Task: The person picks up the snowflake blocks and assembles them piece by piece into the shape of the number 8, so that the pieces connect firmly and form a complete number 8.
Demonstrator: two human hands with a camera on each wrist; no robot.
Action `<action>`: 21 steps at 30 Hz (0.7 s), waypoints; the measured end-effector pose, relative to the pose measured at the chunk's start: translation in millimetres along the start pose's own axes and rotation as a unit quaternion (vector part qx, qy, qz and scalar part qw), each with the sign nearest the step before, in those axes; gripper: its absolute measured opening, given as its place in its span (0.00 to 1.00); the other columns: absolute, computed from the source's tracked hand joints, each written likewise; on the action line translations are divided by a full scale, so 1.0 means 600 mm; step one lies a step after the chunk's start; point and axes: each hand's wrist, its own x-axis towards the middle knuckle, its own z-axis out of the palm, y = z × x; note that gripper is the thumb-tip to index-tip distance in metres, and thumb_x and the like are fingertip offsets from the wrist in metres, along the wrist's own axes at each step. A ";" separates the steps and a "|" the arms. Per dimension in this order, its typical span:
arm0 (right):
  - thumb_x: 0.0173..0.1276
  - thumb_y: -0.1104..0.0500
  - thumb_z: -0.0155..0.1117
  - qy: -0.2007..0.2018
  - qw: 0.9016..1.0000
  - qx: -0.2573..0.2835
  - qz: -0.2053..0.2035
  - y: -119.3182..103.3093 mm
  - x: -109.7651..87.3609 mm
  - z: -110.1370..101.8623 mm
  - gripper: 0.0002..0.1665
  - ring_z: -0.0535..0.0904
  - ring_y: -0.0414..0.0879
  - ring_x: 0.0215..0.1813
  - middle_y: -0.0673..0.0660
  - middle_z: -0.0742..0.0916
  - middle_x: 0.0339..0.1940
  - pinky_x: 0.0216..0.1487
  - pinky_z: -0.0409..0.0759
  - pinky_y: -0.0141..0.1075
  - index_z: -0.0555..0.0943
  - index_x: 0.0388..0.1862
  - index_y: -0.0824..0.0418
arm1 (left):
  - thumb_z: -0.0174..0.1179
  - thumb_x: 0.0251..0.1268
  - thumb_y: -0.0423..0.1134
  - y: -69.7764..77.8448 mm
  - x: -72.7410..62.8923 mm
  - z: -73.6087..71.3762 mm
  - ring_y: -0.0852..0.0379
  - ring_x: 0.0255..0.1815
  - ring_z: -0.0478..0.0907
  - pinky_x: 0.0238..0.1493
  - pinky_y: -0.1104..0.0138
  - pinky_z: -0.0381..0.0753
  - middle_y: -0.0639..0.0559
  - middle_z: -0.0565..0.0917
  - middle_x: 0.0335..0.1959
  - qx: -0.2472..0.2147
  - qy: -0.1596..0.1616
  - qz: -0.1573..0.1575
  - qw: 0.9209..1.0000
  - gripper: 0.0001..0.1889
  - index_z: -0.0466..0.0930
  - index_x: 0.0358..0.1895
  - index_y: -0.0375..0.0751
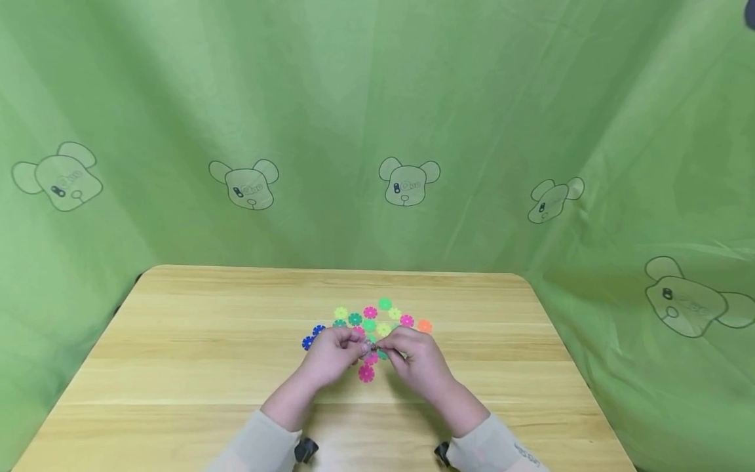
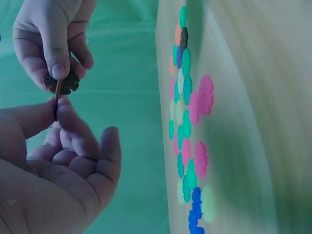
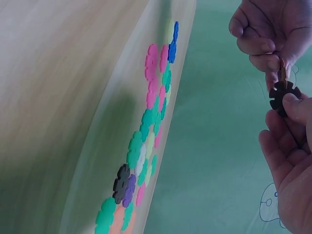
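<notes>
My left hand [image 1: 335,359] and right hand [image 1: 417,362] meet above a spread of notched plastic discs. In the right wrist view, the right hand [image 3: 297,165] pinches a black notched disc [image 3: 279,100] between thumb and finger. An orange-brown disc [image 3: 283,70], seen edge-on, is pinched by the left hand [image 3: 273,36]. Where the two discs meet, their edges touch at an angle; whether the slots interlock I cannot tell. From the left wrist view, the left hand's other fingers curl loosely below the orange-brown disc [image 2: 58,88].
Flat on the wooden table [image 1: 189,341] lie several notched discs, among them a pink disc [image 1: 366,373], an orange disc [image 1: 425,326], a blue disc [image 1: 309,343] and a light green disc [image 1: 385,303]. A green curtain [image 1: 330,98] with bear drawings hangs behind the table.
</notes>
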 end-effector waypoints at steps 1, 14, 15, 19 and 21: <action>0.56 0.79 0.77 0.001 1.000 0.002 -0.003 0.000 0.000 0.000 0.16 0.88 0.44 0.36 0.51 0.90 0.35 0.44 0.85 0.26 0.91 0.37 0.62 | 0.65 0.74 0.33 0.001 0.000 0.000 0.54 0.35 0.83 0.39 0.67 0.86 0.50 0.88 0.34 0.005 -0.006 0.003 1.000 0.07 0.87 0.46 0.30; 0.62 0.70 0.79 -0.018 0.986 -0.042 0.163 0.020 -0.003 -0.020 0.12 0.88 0.49 0.40 0.56 0.91 0.41 0.43 0.90 0.43 0.89 0.45 0.66 | 0.62 0.77 0.33 0.007 0.005 -0.003 0.55 0.32 0.82 0.33 0.68 0.83 0.53 0.86 0.31 0.031 0.034 -0.002 0.999 0.06 0.88 0.44 0.35; 0.64 0.69 0.79 -0.034 0.977 -0.053 0.202 0.024 -0.005 -0.022 0.12 0.88 0.49 0.41 0.55 0.91 0.42 0.44 0.90 0.44 0.89 0.45 0.65 | 0.62 0.77 0.33 0.006 0.005 -0.005 0.53 0.31 0.82 0.31 0.68 0.82 0.53 0.86 0.30 0.031 0.040 -0.001 0.999 0.06 0.88 0.44 0.35; 0.69 0.62 0.77 -0.124 0.932 -0.102 0.325 0.046 -0.016 -0.023 0.09 0.85 0.44 0.41 0.51 0.89 0.40 0.46 0.88 0.43 0.90 0.47 0.63 | 0.62 0.77 0.33 0.003 0.006 -0.008 0.46 0.30 0.82 0.27 0.68 0.80 0.53 0.85 0.28 0.025 0.049 -0.001 0.998 0.06 0.88 0.44 0.34; 0.70 0.60 0.76 -0.163 0.913 -0.115 0.356 0.055 -0.021 -0.020 0.08 0.83 0.43 0.40 0.50 0.88 0.38 0.46 0.86 0.44 0.90 0.45 0.61 | 0.62 0.77 0.33 0.002 0.006 -0.009 0.47 0.30 0.82 0.27 0.68 0.80 0.53 0.85 0.28 0.025 0.051 0.000 0.998 0.06 0.88 0.44 0.34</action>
